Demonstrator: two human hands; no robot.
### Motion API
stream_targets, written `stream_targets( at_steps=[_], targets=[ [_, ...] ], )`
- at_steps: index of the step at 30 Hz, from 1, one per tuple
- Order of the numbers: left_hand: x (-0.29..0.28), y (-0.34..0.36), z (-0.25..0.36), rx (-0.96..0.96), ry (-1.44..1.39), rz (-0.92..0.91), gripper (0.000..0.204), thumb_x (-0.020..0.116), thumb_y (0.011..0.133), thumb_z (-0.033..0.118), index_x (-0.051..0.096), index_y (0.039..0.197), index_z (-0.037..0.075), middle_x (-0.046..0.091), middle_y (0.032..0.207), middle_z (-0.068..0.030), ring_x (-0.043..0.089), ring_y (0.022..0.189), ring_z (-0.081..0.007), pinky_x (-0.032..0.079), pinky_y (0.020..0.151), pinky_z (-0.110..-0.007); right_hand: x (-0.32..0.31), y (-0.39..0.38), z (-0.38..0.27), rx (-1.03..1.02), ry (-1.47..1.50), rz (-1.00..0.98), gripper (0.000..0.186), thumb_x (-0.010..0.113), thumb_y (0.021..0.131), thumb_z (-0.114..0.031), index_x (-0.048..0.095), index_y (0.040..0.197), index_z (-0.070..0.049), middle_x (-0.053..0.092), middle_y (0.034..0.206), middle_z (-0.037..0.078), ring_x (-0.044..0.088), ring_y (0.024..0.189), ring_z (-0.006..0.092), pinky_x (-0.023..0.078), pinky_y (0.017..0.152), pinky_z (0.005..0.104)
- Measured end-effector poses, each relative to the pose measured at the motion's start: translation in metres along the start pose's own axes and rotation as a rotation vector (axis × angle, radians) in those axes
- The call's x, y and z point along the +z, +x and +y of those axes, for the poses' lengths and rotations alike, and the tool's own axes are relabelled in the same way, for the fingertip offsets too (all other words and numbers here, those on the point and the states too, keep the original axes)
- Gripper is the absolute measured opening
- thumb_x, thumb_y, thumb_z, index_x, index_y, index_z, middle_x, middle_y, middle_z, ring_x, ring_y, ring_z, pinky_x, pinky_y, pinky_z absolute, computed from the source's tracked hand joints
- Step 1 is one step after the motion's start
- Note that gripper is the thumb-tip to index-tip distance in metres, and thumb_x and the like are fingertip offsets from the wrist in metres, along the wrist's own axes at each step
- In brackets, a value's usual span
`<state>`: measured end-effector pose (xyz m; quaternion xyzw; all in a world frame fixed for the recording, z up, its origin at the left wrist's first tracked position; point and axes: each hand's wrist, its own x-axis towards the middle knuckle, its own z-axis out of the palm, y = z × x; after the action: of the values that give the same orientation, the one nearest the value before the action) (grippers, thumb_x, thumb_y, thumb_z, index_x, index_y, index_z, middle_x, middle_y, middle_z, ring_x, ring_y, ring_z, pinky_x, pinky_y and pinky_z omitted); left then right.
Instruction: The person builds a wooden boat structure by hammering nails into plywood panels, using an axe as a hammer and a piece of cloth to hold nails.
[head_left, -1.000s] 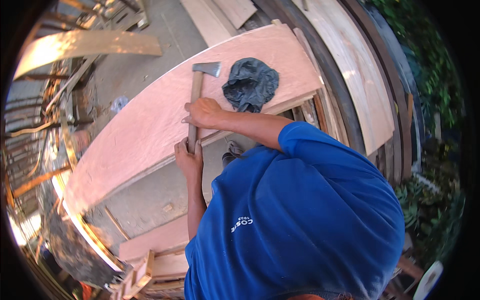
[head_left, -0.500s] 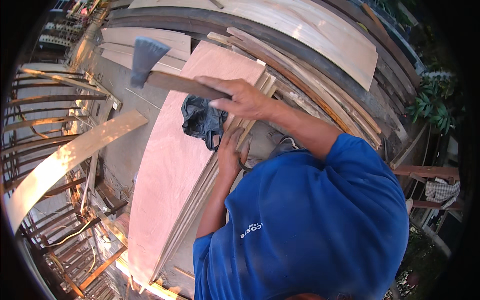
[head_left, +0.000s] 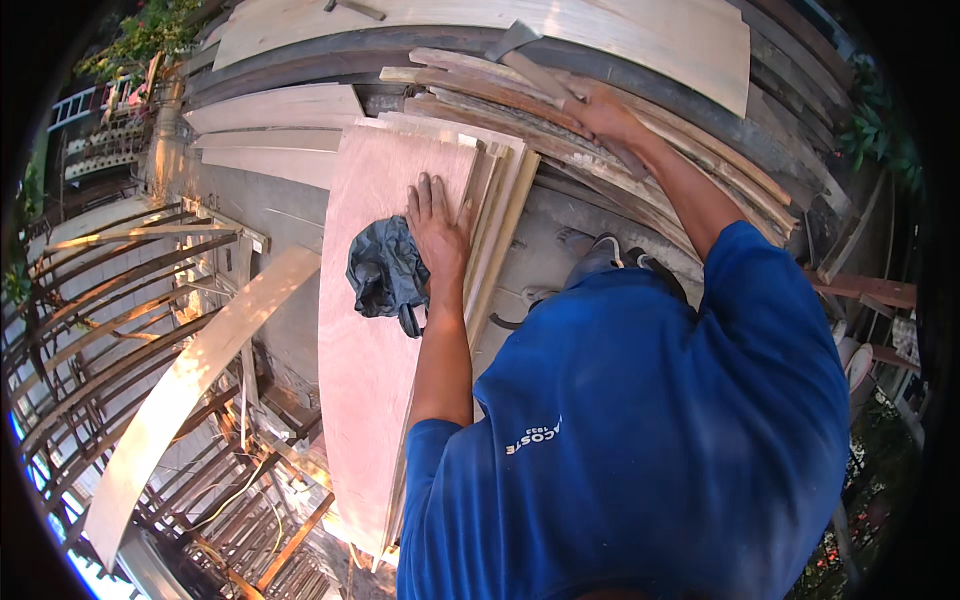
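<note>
A hatchet (head_left: pixel 515 40) with a grey flared head and a wooden handle is in my right hand (head_left: pixel 602 112), fingers wrapped around the handle. It is over the stacked long boards at the far side, its head pointing up and left. My left hand (head_left: pixel 440 235) lies flat, fingers stretched, on the top sheet of a stack of pinkish plywood (head_left: pixel 365 400) with a curved left edge. Right beside that hand, a crumpled black plastic bag (head_left: pixel 385 275) rests on the plywood, close to my wrist.
Long weathered boards (head_left: pixel 470 75) lie piled along the far side, with a pale plywood sheet (head_left: pixel 640 35) on top. A hammer-like tool (head_left: pixel 355 10) rests there. To the left, a long curved pale strip (head_left: pixel 190 380) leans across a slatted wooden frame (head_left: pixel 110 280).
My right hand has carried the hatchet away to the far right, off the plywood. My left hand has moved from the stack's edge to flat on top. The view has shifted.
</note>
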<state>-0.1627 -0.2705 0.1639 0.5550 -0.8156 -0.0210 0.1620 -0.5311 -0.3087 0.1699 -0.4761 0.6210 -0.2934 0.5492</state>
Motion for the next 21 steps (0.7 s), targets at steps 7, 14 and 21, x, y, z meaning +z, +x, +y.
stream_targets(
  at_steps=[7,14,21],
  targets=[
    [0.0,0.004,0.0,0.001,-0.005,-0.019,0.074,0.082,0.086,0.026,0.053,0.15,0.002,0.048,0.158,-0.0243,0.042,0.146,-0.0492,0.035,0.121,-0.056,-0.022,0.021,0.011,0.054,-0.04,-0.363,0.064,0.064,0.104,-0.032,0.042,0.163,-0.02,0.057,0.07,0.0,0.053,0.05,0.0094,0.047,0.045,0.0278],
    [-0.008,0.012,0.001,0.053,-0.053,-0.024,0.075,0.085,0.084,0.027,0.056,0.146,-0.001,0.051,0.155,-0.0261,0.045,0.143,-0.0481,0.036,0.121,-0.055,-0.022,0.079,-0.012,-0.063,0.073,-0.009,0.06,0.063,0.103,-0.029,0.047,0.16,-0.019,0.057,0.068,0.001,0.052,0.05,0.0109,0.045,0.044,0.0315],
    [-0.002,0.014,-0.003,0.089,-0.029,0.009,0.077,0.088,0.08,0.03,0.057,0.145,0.002,0.054,0.153,-0.0237,0.047,0.14,-0.0483,0.038,0.119,-0.056,-0.02,0.084,-0.026,-0.024,-0.24,-0.704,0.057,0.063,0.101,-0.025,0.052,0.157,-0.022,0.058,0.071,-0.001,0.051,0.051,0.0105,0.042,0.045,0.0305]
  ],
)
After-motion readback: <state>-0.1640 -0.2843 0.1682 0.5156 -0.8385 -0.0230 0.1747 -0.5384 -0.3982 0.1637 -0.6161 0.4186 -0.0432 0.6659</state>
